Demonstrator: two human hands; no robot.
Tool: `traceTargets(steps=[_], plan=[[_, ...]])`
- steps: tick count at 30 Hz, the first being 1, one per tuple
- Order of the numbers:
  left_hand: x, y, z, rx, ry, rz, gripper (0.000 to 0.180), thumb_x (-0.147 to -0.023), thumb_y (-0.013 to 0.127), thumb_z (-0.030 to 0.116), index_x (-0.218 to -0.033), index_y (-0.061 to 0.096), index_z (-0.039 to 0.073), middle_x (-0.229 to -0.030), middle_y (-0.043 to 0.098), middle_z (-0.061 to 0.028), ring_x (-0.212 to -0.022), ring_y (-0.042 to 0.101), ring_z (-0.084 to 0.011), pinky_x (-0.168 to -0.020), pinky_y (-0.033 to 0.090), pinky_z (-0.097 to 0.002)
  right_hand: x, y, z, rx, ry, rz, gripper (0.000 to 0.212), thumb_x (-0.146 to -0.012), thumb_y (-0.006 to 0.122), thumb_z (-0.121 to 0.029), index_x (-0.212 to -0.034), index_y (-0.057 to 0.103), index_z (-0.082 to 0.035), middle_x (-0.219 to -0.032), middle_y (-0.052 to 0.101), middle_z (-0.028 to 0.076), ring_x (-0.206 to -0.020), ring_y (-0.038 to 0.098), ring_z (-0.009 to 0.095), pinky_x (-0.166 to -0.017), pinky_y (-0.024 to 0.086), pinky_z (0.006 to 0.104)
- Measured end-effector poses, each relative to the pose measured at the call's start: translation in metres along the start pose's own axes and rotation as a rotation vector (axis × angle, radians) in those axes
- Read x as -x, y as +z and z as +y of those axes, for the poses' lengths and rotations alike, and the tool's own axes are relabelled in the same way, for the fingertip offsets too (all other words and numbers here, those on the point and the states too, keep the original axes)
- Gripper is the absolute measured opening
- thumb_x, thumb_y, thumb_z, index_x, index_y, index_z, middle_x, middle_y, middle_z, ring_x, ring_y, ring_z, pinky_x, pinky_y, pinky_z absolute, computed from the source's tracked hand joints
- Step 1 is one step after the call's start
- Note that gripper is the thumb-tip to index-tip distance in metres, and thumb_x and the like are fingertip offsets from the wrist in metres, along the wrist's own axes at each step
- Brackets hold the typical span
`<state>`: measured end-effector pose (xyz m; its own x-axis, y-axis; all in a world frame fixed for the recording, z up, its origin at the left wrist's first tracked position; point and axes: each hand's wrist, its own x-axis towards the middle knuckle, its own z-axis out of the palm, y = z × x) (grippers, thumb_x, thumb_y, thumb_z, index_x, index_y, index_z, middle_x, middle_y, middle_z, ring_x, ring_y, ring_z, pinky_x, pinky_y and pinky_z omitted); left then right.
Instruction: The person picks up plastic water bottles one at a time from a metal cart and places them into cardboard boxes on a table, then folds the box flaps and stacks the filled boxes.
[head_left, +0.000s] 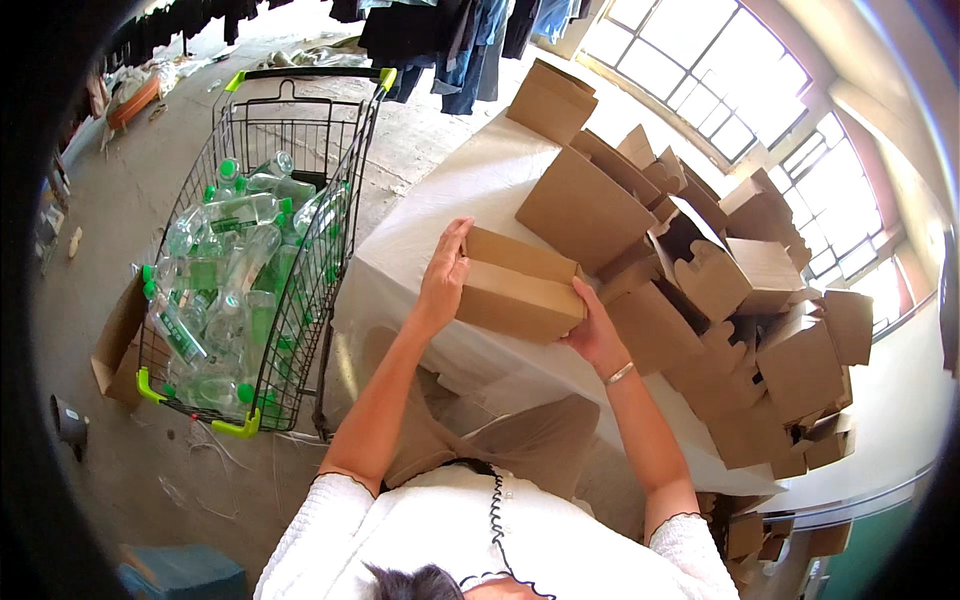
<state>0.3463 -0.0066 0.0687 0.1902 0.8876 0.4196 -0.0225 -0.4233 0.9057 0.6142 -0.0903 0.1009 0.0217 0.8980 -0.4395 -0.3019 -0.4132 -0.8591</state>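
A brown cardboard box [520, 298] is held between my two hands, over the near edge of the white-covered table [425, 225]. My left hand [443, 280] presses flat along its left end, fingers pointing away from me. On the right end, my right hand [597, 330] grips the lower corner, with a bracelet on that wrist. The box's underside is hidden from view. Just beyond it stands a larger cardboard box [585, 210], apart from my hands.
More opened cardboard boxes [735, 280] lie heaped on the table to the right. A black wire shopping cart [345, 225] with green corners stands at left, filled with clear plastic bottles [240, 215] with green caps. Clothes [465, 50] hang at the back. A blue bundle [185, 572] lies at lower left.
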Motion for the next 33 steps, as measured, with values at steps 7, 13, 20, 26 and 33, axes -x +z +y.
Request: traceTargets(steps=[7, 13, 20, 26, 33], plan=[[0.003, -0.012, 0.003, 0.272, -0.096, -0.101, 0.063, -0.106, 0.041, 0.031, -0.163, 0.026, 0.009, -0.171, 0.018, -0.0109, -0.159, 0.012, -0.0257, -0.128, 0.009, -0.039, 0.0, -0.005, 0.0, 0.026, 0.025, -0.166, 0.067, -0.096, 0.063, -0.055, -0.148, 0.049, -0.015, -0.147, 0.056, 0.006, -0.135, 0.053, 0.028, -0.109, 0.039, 0.0611], [0.014, -0.024, 0.016, 0.386, -0.092, -0.237, 0.084, -0.106, 0.038, 0.06, -0.167, 0.002, 0.014, -0.174, 0.002, -0.011, -0.16, 0.0, -0.026, -0.128, 0.001, -0.0433, 0.019, 0.013, 0.021, -0.052, -0.042, -0.025, 0.061, -0.094, 0.064, -0.048, -0.143, 0.054, -0.013, -0.14, 0.061, 0.005, -0.128, 0.057, 0.026, -0.107, 0.042, 0.0569], [0.009, -0.036, 0.027, 0.897, 0.083, -0.113, 0.082, -0.106, 0.032, 0.061, -0.167, 0.005, 0.013, -0.173, 0.008, -0.013, -0.16, 0.008, -0.0261, -0.129, 0.006, -0.0426, 0.053, 0.036, -0.012, -0.257, 0.038, -0.03, 0.065, -0.089, 0.061, -0.047, -0.143, 0.054, -0.011, -0.143, 0.058, 0.01, -0.13, 0.054, 0.03, -0.108, 0.04, 0.0584], [-0.002, -0.041, -0.015, 0.709, -0.047, 0.188, 0.066, -0.107, 0.051, 0.04, -0.16, 0.033, 0.005, -0.167, 0.029, -0.0166, -0.156, 0.025, -0.0278, -0.128, 0.018, -0.0426, 0.074, 0.047, -0.051, -0.398, 0.047, -0.151, 0.062, -0.09, 0.056, -0.047, -0.139, 0.057, -0.01, -0.139, 0.06, 0.011, -0.125, 0.056, 0.029, -0.101, 0.044, 0.0549], [-0.014, -0.041, -0.07, 0.406, -0.25, 0.05, 0.051, -0.104, 0.059, 0.029, -0.149, 0.051, 0.005, -0.156, 0.049, -0.0121, -0.147, 0.04, -0.029, -0.122, 0.028, -0.0391, 0.064, 0.068, -0.164, -0.255, -0.206, -0.301, 0.058, -0.095, 0.052, -0.05, -0.14, 0.055, -0.014, -0.141, 0.059, 0.007, -0.128, 0.054, 0.03, -0.101, 0.046, 0.0553]])
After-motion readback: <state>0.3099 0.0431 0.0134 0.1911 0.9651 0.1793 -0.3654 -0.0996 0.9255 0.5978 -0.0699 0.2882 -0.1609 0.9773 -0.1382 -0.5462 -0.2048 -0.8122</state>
